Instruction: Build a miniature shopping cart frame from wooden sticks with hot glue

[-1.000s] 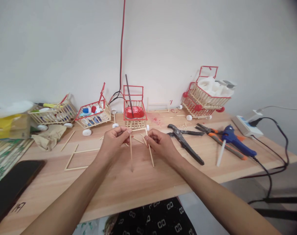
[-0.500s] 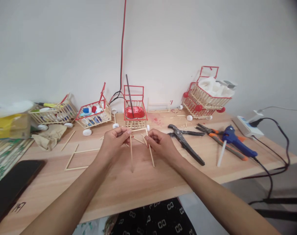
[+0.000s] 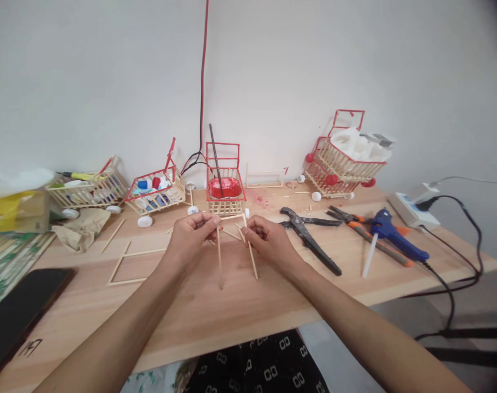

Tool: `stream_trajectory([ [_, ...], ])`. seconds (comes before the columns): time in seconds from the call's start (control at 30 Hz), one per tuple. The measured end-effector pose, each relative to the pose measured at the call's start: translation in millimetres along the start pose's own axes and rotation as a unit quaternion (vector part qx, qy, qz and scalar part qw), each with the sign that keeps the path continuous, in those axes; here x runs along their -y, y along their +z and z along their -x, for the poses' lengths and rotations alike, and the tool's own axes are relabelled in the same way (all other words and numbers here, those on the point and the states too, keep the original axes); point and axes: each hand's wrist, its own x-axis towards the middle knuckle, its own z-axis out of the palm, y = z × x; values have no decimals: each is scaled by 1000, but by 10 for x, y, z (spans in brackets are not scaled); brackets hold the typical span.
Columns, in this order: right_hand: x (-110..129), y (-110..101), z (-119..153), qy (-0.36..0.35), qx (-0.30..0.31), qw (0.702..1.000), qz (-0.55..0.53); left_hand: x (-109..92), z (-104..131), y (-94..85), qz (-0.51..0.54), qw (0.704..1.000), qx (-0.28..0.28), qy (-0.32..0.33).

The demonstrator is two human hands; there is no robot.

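Both hands hold a small three-sided frame of thin wooden sticks [image 3: 220, 256] above the middle of the table. My left hand [image 3: 196, 232] pinches its left upper corner between thumb and fingers. At the right corner, my right hand [image 3: 264, 236] is closed on the other long stick. A short stick joins the two at the top, and both long sticks point down toward me. Left of my hands, another stick frame [image 3: 116, 265] lies flat, partly hidden by my left forearm. Straight behind my hands stands a stick cart [image 3: 226, 208] with a red tray and brush.
More stick carts [image 3: 160, 203] line the wall, one [image 3: 346, 169] at right. Black cutters [image 3: 313, 243], orange-handled pliers [image 3: 379, 244], a blue glue gun [image 3: 399, 237] and a power strip [image 3: 414, 210] lie right. A phone [image 3: 27, 311] and crumpled paper [image 3: 82, 229] lie left.
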Motion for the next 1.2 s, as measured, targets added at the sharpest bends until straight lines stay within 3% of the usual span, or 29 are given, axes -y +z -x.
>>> stream_trajectory([
  [1.2,-15,4,3,-1,-4,1000,15,-9,6,3,4,1000,-4,-5],
])
